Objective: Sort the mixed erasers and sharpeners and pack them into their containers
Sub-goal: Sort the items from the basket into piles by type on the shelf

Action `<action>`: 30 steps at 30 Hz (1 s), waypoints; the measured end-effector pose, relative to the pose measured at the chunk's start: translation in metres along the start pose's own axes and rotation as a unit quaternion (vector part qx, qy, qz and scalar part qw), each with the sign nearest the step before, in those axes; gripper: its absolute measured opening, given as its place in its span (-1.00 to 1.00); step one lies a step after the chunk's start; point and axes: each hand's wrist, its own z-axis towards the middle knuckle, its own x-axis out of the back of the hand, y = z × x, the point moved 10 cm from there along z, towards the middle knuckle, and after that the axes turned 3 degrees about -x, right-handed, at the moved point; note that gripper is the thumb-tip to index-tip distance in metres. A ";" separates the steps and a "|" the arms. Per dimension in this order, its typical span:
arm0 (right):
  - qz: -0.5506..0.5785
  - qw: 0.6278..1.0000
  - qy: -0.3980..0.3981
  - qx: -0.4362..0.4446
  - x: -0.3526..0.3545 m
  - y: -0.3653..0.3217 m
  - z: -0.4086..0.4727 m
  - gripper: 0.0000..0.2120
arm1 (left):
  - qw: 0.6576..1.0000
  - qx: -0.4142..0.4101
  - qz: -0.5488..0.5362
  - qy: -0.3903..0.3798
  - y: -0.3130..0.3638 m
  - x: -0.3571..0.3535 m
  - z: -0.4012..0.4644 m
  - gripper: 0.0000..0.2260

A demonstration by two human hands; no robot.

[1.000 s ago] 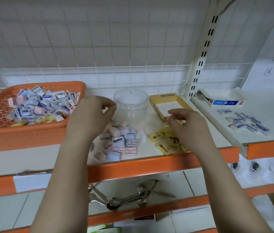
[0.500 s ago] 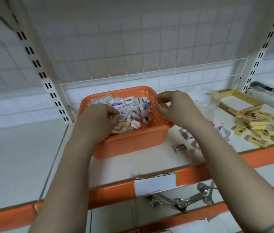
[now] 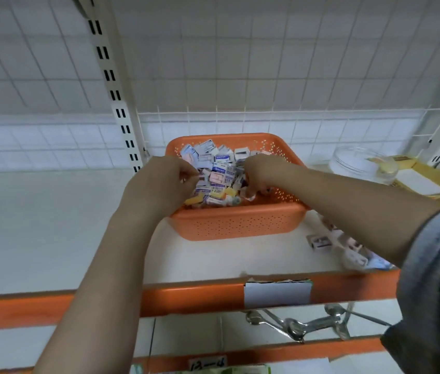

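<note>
Head view: the orange basket point(image 3: 237, 225) sits at center on the shelf point(image 3: 51, 238), heaped with mixed erasers and sharpeners point(image 3: 217, 174). The left hand point(image 3: 159, 184), at 9 o'clock of the heap, and the right hand point(image 3: 264, 171), at 3 o'clock, dig in with curled fingers; whether either holds anything, I cannot tell.

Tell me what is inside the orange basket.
The orange basket holds a mixed heap of small wrapped erasers and sharpeners. Left hand and right hand dig into it, covering pieces beneath them; the basket's bottom is hidden.
</note>
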 end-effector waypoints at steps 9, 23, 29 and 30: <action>0.125 0.989 0.062 -0.047 0.026 0.032 -0.010 -0.75 | 0.990 -0.100 0.072 -0.074 0.009 -0.013 0.028 -0.79; 0.487 0.792 0.351 -0.112 0.018 0.094 -0.119 -0.93 | 0.940 -0.206 0.168 -0.212 0.028 -0.090 0.098 -0.64; 0.499 0.782 0.361 -0.097 0.017 0.095 -0.121 -0.93 | 0.935 -0.222 0.187 -0.206 0.028 -0.094 0.100 -0.66; 0.500 0.780 0.363 -0.095 0.017 0.094 -0.122 -0.92 | 0.932 -0.230 0.195 -0.201 0.029 -0.092 0.099 -0.66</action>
